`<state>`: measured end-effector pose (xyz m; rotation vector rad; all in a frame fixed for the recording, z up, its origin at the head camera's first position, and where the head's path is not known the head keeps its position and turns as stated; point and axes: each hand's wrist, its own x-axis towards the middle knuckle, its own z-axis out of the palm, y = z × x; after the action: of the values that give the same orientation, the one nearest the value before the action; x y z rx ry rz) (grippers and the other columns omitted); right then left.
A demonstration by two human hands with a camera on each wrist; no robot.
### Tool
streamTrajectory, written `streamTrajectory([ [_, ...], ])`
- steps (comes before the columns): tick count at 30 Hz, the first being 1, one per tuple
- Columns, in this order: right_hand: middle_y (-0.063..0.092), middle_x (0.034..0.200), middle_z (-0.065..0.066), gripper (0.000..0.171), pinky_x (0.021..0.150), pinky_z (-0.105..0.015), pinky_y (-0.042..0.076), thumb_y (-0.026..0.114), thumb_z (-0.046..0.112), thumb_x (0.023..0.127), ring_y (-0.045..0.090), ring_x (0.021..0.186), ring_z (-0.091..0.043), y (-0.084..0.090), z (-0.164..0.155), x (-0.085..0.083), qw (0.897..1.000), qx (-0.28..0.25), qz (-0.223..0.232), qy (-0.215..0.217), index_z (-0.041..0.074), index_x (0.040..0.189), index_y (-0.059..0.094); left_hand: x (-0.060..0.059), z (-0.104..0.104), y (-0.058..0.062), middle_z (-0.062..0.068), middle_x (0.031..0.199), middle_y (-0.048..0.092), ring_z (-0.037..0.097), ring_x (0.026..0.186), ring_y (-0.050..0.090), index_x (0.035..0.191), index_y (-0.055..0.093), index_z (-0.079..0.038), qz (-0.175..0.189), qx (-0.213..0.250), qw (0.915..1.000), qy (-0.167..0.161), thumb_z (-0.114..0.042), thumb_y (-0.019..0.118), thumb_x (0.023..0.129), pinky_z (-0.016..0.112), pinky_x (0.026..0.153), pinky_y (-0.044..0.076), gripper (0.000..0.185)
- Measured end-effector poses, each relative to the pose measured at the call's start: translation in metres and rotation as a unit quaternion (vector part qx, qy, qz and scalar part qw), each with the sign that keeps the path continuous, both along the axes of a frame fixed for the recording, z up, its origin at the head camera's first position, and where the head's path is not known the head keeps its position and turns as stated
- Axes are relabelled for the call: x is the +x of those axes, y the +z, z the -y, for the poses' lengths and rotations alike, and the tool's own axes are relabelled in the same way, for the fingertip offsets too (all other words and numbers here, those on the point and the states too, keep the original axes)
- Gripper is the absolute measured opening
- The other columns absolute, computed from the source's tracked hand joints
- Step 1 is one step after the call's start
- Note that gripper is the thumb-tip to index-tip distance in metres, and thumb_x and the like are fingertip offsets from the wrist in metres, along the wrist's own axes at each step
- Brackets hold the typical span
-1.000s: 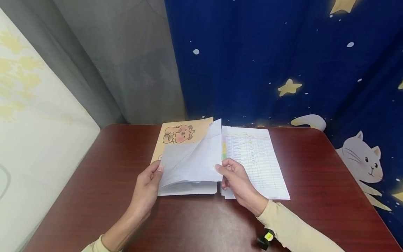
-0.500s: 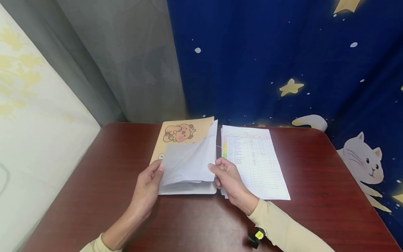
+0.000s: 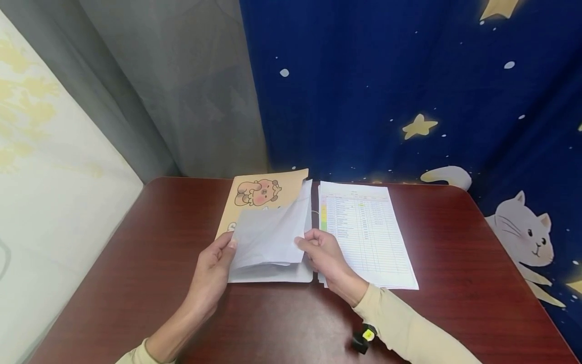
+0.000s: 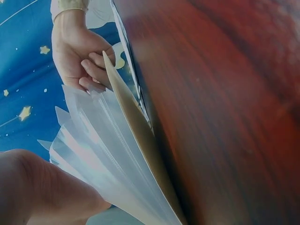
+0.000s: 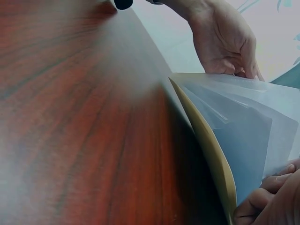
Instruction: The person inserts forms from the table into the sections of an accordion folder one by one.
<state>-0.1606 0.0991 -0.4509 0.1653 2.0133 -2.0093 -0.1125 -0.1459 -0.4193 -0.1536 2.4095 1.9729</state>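
Observation:
A tan folder [image 3: 291,178] with a cartoon bear on its cover lies on the table. Its clear plastic sleeves [image 3: 268,235] are lifted and bent, and fan apart in the left wrist view. At the left edge my left hand [image 3: 212,270] pinches the sleeves, thumb on top. My right hand [image 3: 325,255] pinches the free right edge of the sleeves between thumb and fingers. In the right wrist view, the folder's tan back [image 5: 206,140] stands under the spread sleeves. Beside my right hand lies a stack of printed sheets [image 3: 370,237] with a table on top.
The dark red wooden table [image 3: 150,242] runs to a grey curtain [image 3: 204,101] and a blue starry curtain [image 3: 345,91] behind. A white wall panel [image 3: 59,167] stands to the left. A small black device [image 3: 362,341] shows by the right sleeve.
My right hand has moved left with the right edge of the sleeves, baring more of the folder beneath. My left hand stays in place, and the printed stack has not moved.

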Motion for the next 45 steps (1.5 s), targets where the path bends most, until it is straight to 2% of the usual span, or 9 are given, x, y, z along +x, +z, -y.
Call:
streamTrajectory([
  [9,0.045,0.055,0.007,0.021,0.052,-0.025,0.028,0.073,0.023,0.096,0.035,0.052,-0.011,0.006,0.006,-0.003,0.998,0.067,-0.012,0.009,0.003,0.096,0.069,0.002,0.000,0.000,0.014,0.128,0.071,0.010,0.108,0.065,0.142,0.063,-0.010,0.003,0.001,1.0000,-0.001,-0.018,0.045,0.114,0.019,0.092,0.052,0.034],
  [23,0.047,0.056,0.007,0.020,0.053,-0.025,0.031,0.075,0.023,0.094,0.039,0.054,-0.012,0.006,0.009,-0.010,0.995,0.102,-0.008,0.022,0.004,0.095,0.076,0.002,0.000,0.002,0.015,0.129,0.071,0.010,0.108,0.066,0.142,0.063,-0.009,-0.005,0.000,1.0000,-0.004,-0.018,0.045,0.114,0.019,0.092,0.052,0.035],
  [31,0.055,0.064,0.005,0.020,0.057,-0.026,0.034,0.076,0.023,0.093,0.044,0.062,-0.013,0.006,0.010,-0.012,0.994,0.110,-0.013,0.017,0.003,0.096,0.078,0.001,-0.001,0.003,0.014,0.130,0.071,0.009,0.112,0.065,0.140,0.065,-0.009,-0.007,-0.002,1.0000,-0.003,-0.018,0.045,0.114,0.017,0.095,0.051,0.034],
  [38,0.043,0.056,0.008,0.022,0.052,-0.027,0.030,0.078,0.026,0.091,0.037,0.054,-0.012,0.001,0.009,-0.012,0.995,0.097,-0.008,0.009,0.007,0.091,0.068,0.000,-0.002,0.005,0.014,0.131,0.071,0.007,0.112,0.063,0.140,0.065,-0.009,-0.011,0.002,0.9999,-0.003,-0.020,0.045,0.114,0.016,0.095,0.049,0.035],
  [41,0.049,0.058,0.006,0.025,0.054,-0.028,0.032,0.079,0.029,0.090,0.040,0.055,-0.012,0.000,0.008,-0.012,0.995,0.097,-0.008,0.007,0.008,0.096,0.066,0.000,-0.002,0.005,0.014,0.130,0.071,0.007,0.112,0.063,0.140,0.065,-0.010,-0.009,0.005,0.9999,-0.001,-0.020,0.046,0.114,0.016,0.095,0.049,0.034],
  [45,0.061,0.069,0.002,0.033,0.063,-0.030,0.039,0.080,0.034,0.090,0.048,0.066,-0.015,0.002,0.005,-0.011,0.994,0.106,-0.012,0.005,0.009,0.106,0.068,0.000,-0.001,0.005,0.014,0.130,0.071,0.006,0.112,0.063,0.141,0.065,-0.010,-0.007,0.007,1.0000,-0.001,-0.020,0.045,0.114,0.016,0.096,0.049,0.034],
])
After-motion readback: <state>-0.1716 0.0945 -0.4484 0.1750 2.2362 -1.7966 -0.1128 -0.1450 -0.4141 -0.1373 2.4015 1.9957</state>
